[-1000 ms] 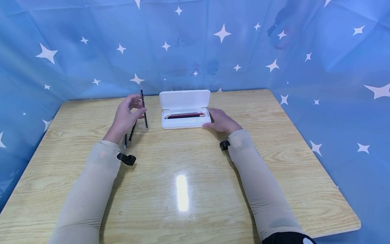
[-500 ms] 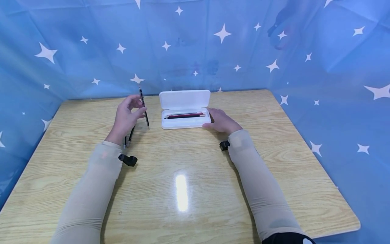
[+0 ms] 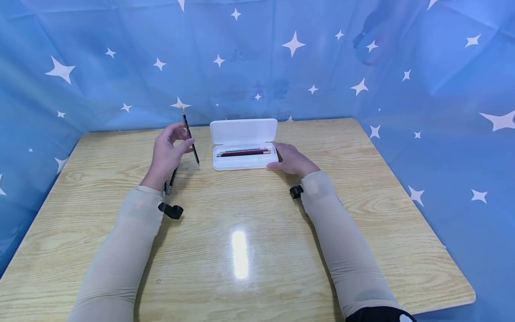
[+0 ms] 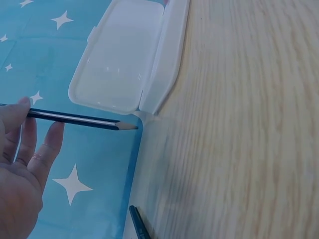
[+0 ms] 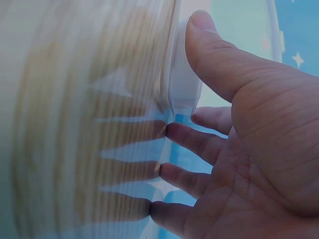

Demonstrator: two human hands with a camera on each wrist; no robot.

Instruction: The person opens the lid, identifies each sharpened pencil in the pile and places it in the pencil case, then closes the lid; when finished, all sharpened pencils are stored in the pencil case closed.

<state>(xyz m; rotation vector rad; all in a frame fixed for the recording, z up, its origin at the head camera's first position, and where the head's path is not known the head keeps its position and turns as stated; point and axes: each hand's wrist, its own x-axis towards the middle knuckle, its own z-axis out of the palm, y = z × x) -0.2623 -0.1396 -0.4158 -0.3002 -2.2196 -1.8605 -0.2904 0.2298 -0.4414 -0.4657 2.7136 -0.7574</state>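
Note:
My left hand (image 3: 166, 150) pinches a dark striped pencil (image 4: 82, 119) between thumb and fingers, held above the table left of the case. Its sharpened tip points down toward the right in the head view. A white pencil case (image 3: 223, 165) lies with its lid (image 3: 243, 132) raised at the back, and several pencils (image 3: 243, 153) lie inside. At the case's right end, my right hand (image 3: 295, 160) holds it, thumb at the front corner and index finger at the back. The right wrist view shows the other fingertips (image 5: 172, 130) touching the table.
Beside the left wrist, two dark pencils (image 3: 171, 181) lie on the wooden table (image 3: 281, 250), partly hidden by the hand. A blue curtain (image 3: 257, 58) with white stars hangs right behind the table's back edge.
The pencil in my left hand has tilted, its lower tip swinging right and slightly up toward the case. The left forearm has shifted slightly right. My right hand and the case stay put.

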